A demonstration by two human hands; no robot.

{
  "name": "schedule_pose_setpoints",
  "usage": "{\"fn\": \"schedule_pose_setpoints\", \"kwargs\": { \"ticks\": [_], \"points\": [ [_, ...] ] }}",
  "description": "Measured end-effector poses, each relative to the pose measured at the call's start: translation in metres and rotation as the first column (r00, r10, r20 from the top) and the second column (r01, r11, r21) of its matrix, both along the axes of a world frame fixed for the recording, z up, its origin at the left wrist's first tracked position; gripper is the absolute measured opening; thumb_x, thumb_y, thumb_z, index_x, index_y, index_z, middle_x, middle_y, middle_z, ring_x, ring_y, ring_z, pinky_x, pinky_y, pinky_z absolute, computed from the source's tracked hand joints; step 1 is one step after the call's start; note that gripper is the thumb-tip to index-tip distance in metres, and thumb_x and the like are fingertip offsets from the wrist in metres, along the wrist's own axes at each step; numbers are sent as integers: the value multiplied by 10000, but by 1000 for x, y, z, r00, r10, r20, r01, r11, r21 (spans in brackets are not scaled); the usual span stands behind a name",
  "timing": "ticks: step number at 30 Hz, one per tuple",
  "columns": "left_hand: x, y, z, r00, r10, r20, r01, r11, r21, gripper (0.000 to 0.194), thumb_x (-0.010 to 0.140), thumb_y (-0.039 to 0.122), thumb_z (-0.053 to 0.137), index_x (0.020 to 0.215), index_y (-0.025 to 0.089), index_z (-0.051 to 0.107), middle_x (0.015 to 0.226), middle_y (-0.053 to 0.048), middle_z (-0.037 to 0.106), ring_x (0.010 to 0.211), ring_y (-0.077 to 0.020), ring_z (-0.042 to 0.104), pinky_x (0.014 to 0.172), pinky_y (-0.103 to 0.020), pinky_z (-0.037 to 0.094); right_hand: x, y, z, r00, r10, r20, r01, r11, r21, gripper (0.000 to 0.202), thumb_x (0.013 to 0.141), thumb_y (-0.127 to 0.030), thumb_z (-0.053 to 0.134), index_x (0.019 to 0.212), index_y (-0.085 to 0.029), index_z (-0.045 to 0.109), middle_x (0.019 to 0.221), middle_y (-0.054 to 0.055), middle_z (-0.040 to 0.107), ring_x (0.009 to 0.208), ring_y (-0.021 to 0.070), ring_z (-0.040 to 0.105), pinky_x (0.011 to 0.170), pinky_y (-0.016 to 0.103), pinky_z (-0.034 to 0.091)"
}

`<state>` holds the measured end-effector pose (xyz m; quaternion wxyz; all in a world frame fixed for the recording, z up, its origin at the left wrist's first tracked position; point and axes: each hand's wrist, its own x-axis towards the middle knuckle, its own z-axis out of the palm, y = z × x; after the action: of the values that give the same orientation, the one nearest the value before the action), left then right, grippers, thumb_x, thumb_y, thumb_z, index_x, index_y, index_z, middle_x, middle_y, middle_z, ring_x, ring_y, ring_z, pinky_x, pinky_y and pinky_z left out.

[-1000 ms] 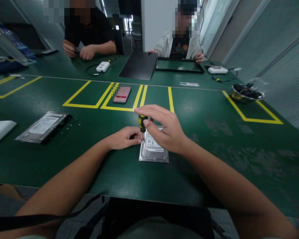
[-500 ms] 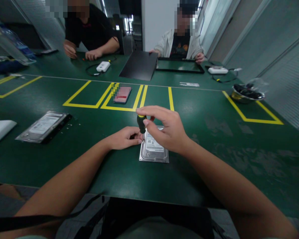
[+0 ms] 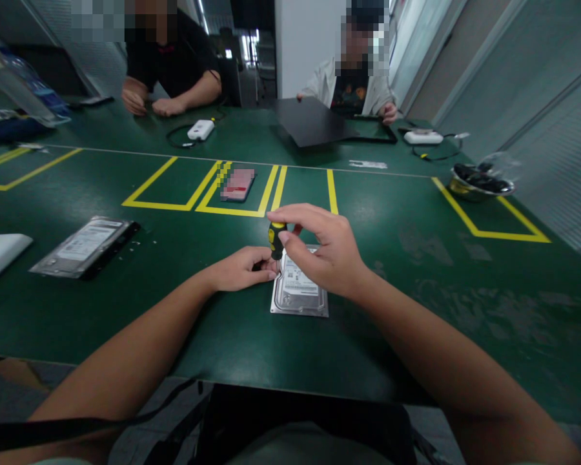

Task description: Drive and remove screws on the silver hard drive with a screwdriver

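Note:
A silver hard drive (image 3: 300, 300) with a white label lies flat on the green table in front of me. My right hand (image 3: 319, 248) grips a black and yellow screwdriver (image 3: 277, 240), which stands nearly upright over the drive's left edge. The index finger rests on top of the handle, and the thumb presses its side. My left hand (image 3: 246, 268) is closed at the same edge, thumb and fingertips against the drive beside the screwdriver's shaft. The screwdriver's tip is hidden by those fingers. My right hand covers the drive's upper right part.
To the left lie a second hard drive (image 3: 84, 245), several tiny loose screws (image 3: 134, 245) and a white object (image 3: 2, 255). A phone (image 3: 239, 185) lies inside yellow tape. Across the table, a person holds a black panel (image 3: 312, 123). A metal bowl (image 3: 481, 184) stands far right.
The screwdriver handle has turned, showing more yellow, with my right fingers shifting slightly. My left hand and the drive have stayed put. Across the table, the black panel has moved right and tilted.

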<state>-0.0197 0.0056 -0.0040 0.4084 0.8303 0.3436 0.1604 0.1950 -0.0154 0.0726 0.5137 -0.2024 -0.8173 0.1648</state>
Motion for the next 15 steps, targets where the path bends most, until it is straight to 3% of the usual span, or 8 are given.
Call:
{"fn": "schedule_pose_setpoints", "kwargs": {
  "ticks": [7,11,15],
  "points": [
    [1,-1,4,999,7,-40,-5,998,61,272,899,409,572,870,139,598,802,-14,599,726,-149,554,666,-268,439,0,0,1,999,-33,18,33,999,8,176,871,-314,661,984,-183,691,938,45,682,883,155,624,788,319,525],
    [0,-1,1,1000,1,-11,-1,999,41,291,897,427,573,856,140,585,769,-7,587,687,-138,528,629,-253,424,1,-3,3,1000,-4,6,4,1000,-9,155,895,-186,576,1003,-167,685,1046,72,716,1019,165,655,865,325,524],
    [1,-2,5,999,6,-38,-5,999,38,279,897,415,568,883,139,599,792,-11,604,703,-141,538,647,-256,436,1,-2,3,1000,17,20,-18,1000,8,150,895,-207,606,1020,-166,677,1000,47,728,930,142,660,792,285,525]
  ]
}}
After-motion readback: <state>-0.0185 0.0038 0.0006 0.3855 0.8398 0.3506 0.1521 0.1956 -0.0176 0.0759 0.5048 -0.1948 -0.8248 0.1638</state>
